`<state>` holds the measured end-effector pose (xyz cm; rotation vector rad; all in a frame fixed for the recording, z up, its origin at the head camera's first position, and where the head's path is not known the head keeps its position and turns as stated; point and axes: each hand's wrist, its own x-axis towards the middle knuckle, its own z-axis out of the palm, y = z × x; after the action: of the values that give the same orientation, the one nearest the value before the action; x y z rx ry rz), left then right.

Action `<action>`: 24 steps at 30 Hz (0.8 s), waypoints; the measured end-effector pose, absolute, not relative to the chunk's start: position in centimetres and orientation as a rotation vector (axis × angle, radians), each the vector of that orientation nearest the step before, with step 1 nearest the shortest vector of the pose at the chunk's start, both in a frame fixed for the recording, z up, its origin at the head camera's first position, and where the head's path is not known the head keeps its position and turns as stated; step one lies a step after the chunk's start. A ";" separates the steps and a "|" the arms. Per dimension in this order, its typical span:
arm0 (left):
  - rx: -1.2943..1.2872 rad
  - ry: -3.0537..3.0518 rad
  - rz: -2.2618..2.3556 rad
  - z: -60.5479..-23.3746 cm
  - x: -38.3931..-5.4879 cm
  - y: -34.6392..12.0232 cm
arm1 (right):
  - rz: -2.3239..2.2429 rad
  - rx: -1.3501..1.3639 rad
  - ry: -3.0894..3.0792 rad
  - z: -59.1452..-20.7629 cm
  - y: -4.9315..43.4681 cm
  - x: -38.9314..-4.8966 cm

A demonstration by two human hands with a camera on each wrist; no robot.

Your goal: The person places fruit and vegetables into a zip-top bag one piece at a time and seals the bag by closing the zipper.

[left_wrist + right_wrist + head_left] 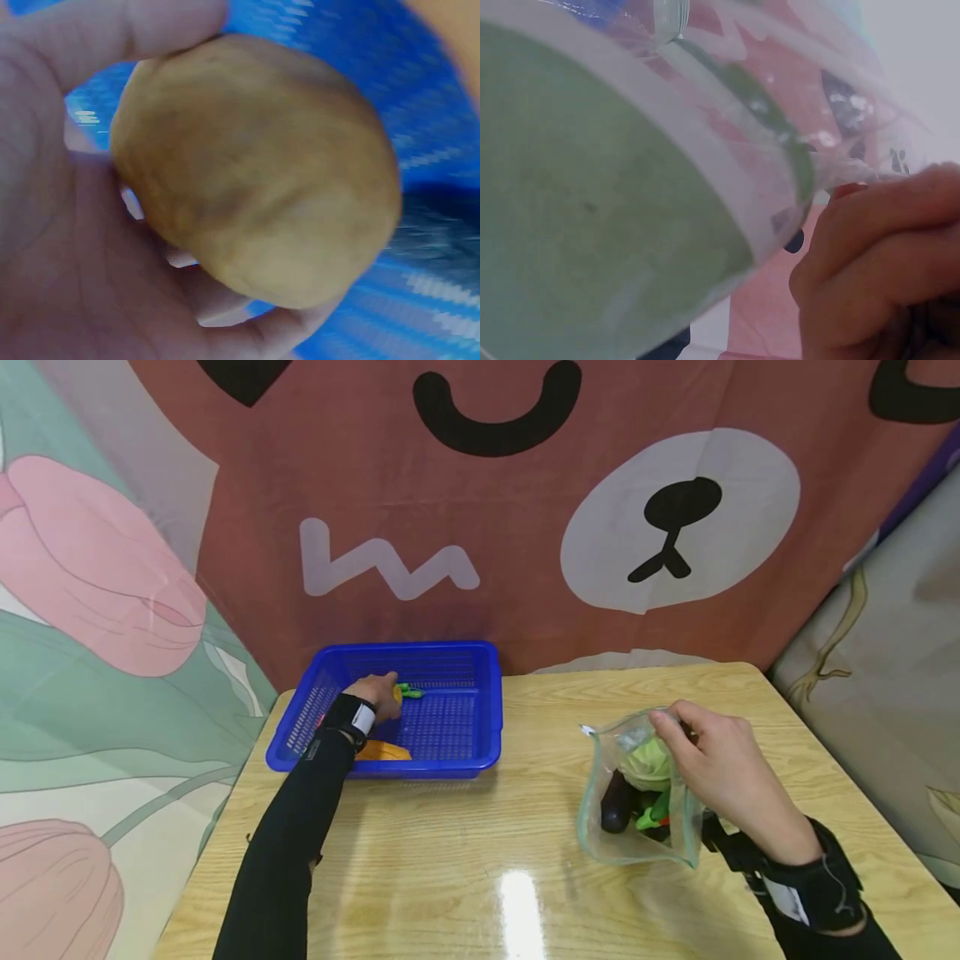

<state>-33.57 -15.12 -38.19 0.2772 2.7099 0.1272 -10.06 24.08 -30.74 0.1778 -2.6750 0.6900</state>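
Inside the blue plastic basket point(487, 752), my left hand point(378, 689) curls its fingers round a potato point(255, 172), a rounded yellow-brown one that fills much of the left wrist view. Just beyond those fingers lies a green vegetable point(411, 691) of unclear kind. On the right, my right hand point(720, 760) pinches the upper edge of a clear zip bag point(592, 827) with a pale green border. Through the bag show a cabbage point(647, 766), an eggplant point(618, 802) and a green pepper-like piece point(654, 814). Right wrist view: the hand point(885, 270) grips the film beside a large green shape.
An orange-yellow item point(382, 751) lies at the basket's near side, partly behind the left forearm. Both basket and bag are on a wooden table point(525, 827). A printed cloth point(517, 527) hangs along the table's back edge.
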 end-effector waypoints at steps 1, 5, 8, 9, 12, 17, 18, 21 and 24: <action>0.282 2.712 0.163 -38.0 -33.5 -14.8 | 0.694 0.174 -2.678 -30.7 24.1 -10.0; 0.389 2.780 0.237 -37.2 -33.1 -13.6 | 0.710 0.164 -2.704 -30.6 23.9 -10.0; 0.498 2.840 0.322 -36.5 -32.3 -12.4 | 0.689 0.167 -2.736 -30.5 23.9 -10.0; 0.541 2.857 0.355 -36.2 -31.9 -11.9 | 0.685 0.167 -2.747 -30.5 23.9 -10.1; 0.688 2.894 0.449 -35.3 -30.5 -10.3 | 0.654 0.167 -2.773 -30.4 24.0 -10.2; 0.919 2.883 0.493 -33.6 -27.3 -6.9 | 0.645 0.134 -2.813 -30.3 24.3 -10.6; 0.965 2.864 0.506 -33.3 -26.6 -6.1 | 0.648 0.127 -2.822 -30.3 24.4 -10.7; 1.105 2.786 0.544 -32.5 -24.4 -4.0 | 0.659 0.116 -2.850 -30.3 24.5 -10.9; 1.254 2.689 0.553 -32.0 -22.3 -1.9 | 0.673 0.123 -2.856 -30.3 24.6 -11.1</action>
<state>-22.28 -1.92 -32.02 1.2535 2.6892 0.5528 -11.06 24.57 -30.34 0.1235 -2.8562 0.6730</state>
